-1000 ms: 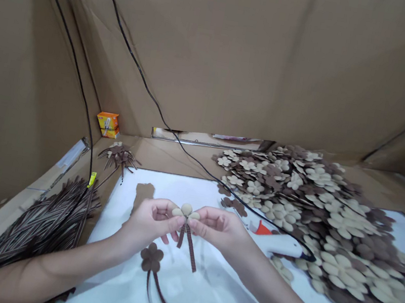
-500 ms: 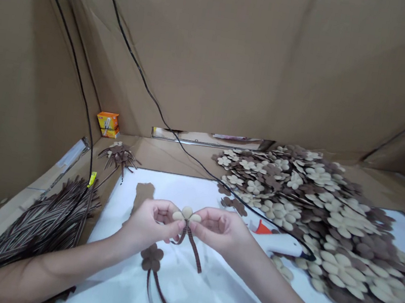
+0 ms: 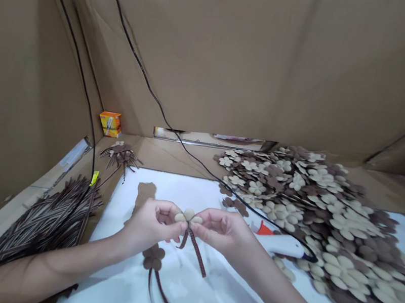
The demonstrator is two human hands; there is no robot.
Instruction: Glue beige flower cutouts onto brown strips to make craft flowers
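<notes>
Between my two hands is a cream felt flower (image 3: pixel 189 215), held above the white board. My left hand (image 3: pixel 158 224) pinches its left petals, and my right hand (image 3: pixel 218 229) pinches the right ones. From the flower's middle hang two tails of a brown ribbon (image 3: pixel 196 255). Below my left hand a brown flower (image 3: pixel 153 257) with two ribbon tails lies on the white board (image 3: pixel 120 284). Just beyond my right wrist rests a white glue gun (image 3: pixel 280 244) with an orange part, its front partly hidden.
A heap of cream and brown flowers (image 3: pixel 297 187) spreads over the right side. Cut ribbons (image 3: pixel 49 219) lie in a bundle at the left. Finished-looking flowers (image 3: pixel 121 151) and an orange box (image 3: pixel 110 123) sit at the back left. A black cable (image 3: pixel 151 89) crosses the cardboard wall.
The left ribbon tail, curled toward my left hand before, now hangs straighter. Both hands keep their pinch on the cream flower; the view has shifted very slightly.
</notes>
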